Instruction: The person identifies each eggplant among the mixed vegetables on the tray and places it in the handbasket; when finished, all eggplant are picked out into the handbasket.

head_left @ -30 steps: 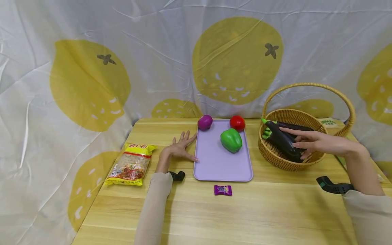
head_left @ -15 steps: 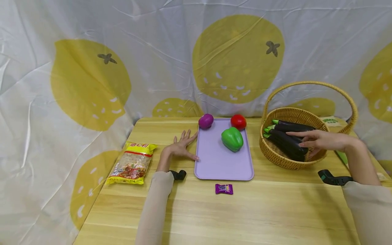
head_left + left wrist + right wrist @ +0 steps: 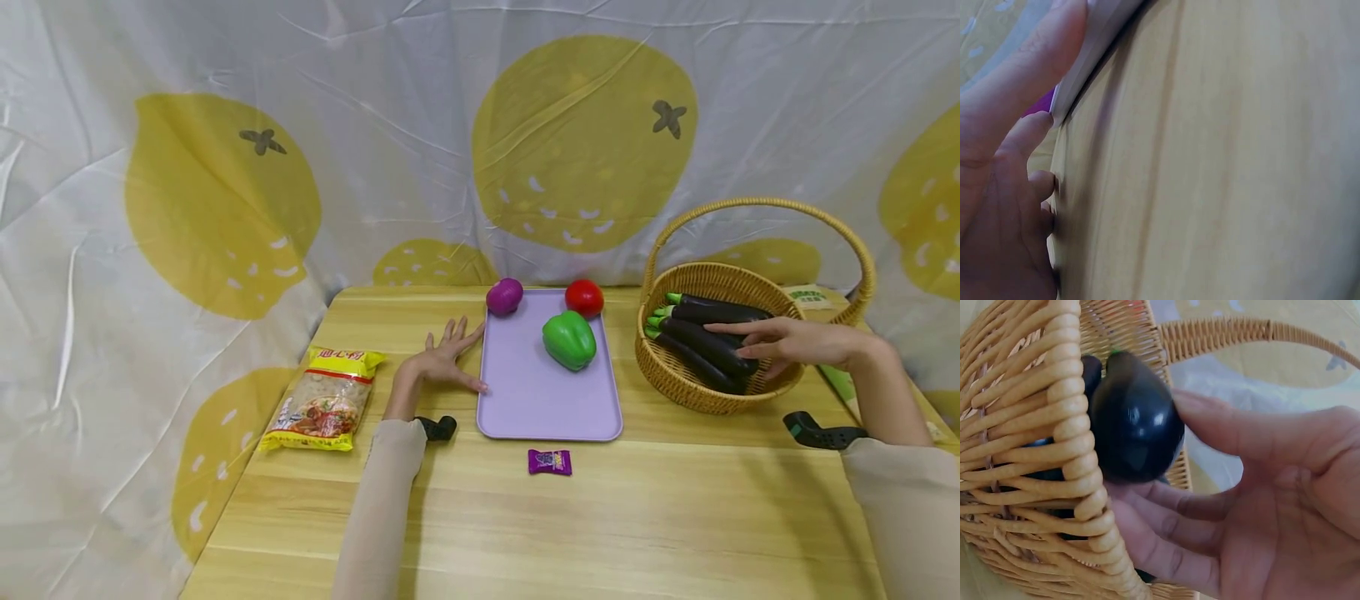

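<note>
In the head view, my right hand (image 3: 783,343) reaches into a wicker basket (image 3: 712,404) at the right, where three dark eggplants lie with their green stems to the left. It holds the blunt end of the middle eggplant (image 3: 705,343). The right wrist view shows this eggplant (image 3: 1135,422) with the thumb on one side and curled fingers below, just inside the basket rim (image 3: 1075,434). My left hand (image 3: 442,364) is spread on the table, thumb and index fingertip at the left edge of a lilac tray (image 3: 540,417). Its thumb (image 3: 1038,59) overlaps the tray edge in the left wrist view.
A green bell pepper (image 3: 569,341) lies on the tray; a purple onion (image 3: 504,297) and a red tomato (image 3: 584,298) sit at its back corners. A small purple packet (image 3: 550,462) lies in front. A yellow food bag (image 3: 326,400) lies left. The basket's handle (image 3: 757,202) arches high.
My right hand has lowered the eggplant deeper into the basket, among the others. Between half a second ago and now that eggplant has shifted slightly. The left hand stays at the tray.
</note>
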`<action>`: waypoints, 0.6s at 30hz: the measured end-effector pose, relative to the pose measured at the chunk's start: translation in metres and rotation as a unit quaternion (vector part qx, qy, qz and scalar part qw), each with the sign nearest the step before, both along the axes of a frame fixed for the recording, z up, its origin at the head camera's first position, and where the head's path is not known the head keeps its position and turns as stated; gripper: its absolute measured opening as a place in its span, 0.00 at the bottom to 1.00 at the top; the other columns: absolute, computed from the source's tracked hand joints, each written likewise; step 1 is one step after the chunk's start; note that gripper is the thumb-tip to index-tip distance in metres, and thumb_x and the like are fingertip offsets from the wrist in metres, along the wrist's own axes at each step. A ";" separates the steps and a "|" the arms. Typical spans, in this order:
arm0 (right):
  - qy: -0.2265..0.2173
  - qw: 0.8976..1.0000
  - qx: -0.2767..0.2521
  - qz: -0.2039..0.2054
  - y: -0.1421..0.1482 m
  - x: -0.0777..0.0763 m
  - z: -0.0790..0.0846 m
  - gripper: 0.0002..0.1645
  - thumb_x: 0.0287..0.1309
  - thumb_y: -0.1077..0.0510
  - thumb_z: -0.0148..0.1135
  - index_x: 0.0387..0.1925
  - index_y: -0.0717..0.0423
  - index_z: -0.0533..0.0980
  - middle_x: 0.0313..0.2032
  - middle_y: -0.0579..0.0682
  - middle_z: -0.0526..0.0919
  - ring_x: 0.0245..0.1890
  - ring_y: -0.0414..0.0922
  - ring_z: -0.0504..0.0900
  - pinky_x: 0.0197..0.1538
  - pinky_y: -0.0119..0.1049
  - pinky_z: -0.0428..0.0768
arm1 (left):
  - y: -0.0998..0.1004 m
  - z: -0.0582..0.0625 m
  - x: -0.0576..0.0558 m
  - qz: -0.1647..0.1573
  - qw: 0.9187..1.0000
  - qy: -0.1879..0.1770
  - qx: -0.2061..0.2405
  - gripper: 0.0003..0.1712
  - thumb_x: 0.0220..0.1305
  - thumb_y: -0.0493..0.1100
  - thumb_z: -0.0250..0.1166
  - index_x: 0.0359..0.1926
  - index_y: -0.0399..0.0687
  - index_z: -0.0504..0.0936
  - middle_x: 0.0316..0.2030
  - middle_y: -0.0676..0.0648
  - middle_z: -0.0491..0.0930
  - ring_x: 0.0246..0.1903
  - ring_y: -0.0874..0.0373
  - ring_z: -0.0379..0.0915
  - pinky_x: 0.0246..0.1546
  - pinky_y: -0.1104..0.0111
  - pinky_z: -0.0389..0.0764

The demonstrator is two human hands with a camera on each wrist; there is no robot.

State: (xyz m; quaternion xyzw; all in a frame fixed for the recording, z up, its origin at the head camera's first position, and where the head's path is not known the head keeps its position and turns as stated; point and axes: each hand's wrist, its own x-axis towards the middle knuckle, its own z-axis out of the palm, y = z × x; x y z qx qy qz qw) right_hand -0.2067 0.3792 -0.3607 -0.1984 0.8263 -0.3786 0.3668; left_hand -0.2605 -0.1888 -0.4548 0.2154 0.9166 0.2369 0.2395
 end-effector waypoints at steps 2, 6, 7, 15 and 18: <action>0.001 1.000 0.005 0.003 0.000 -0.001 -0.001 0.38 0.82 0.55 0.44 0.84 0.50 0.44 0.78 0.78 0.38 0.55 0.23 0.76 0.50 0.42 0.88 | 0.000 -0.001 0.000 -0.001 1.000 0.000 -0.002 0.71 0.55 0.64 0.77 0.84 0.62 0.35 0.82 0.38 0.19 0.80 0.39 0.09 0.74 0.34 0.15; 0.011 1.000 0.010 -0.006 0.001 -0.004 -0.002 0.35 0.82 0.55 0.44 0.82 0.32 0.50 0.48 0.77 0.71 0.26 0.34 0.69 0.32 0.37 0.80 | 0.000 -0.002 0.001 -0.003 1.000 -0.002 -0.004 0.71 0.56 0.64 0.77 0.84 0.62 0.35 0.82 0.38 0.19 0.80 0.39 0.08 0.74 0.34 0.15; 0.016 1.000 0.011 -0.007 0.001 -0.005 -0.002 0.34 0.82 0.55 0.44 0.80 0.27 0.52 0.38 0.71 0.70 0.22 0.37 0.62 0.28 0.37 0.75 | -0.001 -0.002 0.001 -0.003 1.000 -0.002 -0.005 0.71 0.56 0.64 0.77 0.84 0.62 0.35 0.82 0.38 0.18 0.80 0.40 0.08 0.74 0.34 0.15; 0.038 0.998 0.036 -0.017 0.003 -0.009 -0.004 0.36 0.82 0.54 0.45 0.83 0.52 0.49 0.78 0.76 0.48 0.55 0.22 0.74 0.48 0.39 0.85 | 0.000 0.001 -0.001 -0.002 1.000 0.002 -0.011 0.71 0.56 0.63 0.77 0.84 0.61 0.35 0.82 0.39 0.18 0.80 0.40 0.08 0.74 0.35 0.15; 0.032 0.998 0.038 -0.030 0.002 -0.009 -0.005 0.36 0.82 0.53 0.45 0.83 0.54 0.49 0.75 0.76 0.54 0.52 0.24 0.75 0.44 0.38 0.83 | 0.000 0.001 -0.001 -0.002 1.000 0.002 -0.013 0.71 0.56 0.63 0.77 0.84 0.62 0.34 0.82 0.39 0.18 0.80 0.40 0.08 0.75 0.35 0.15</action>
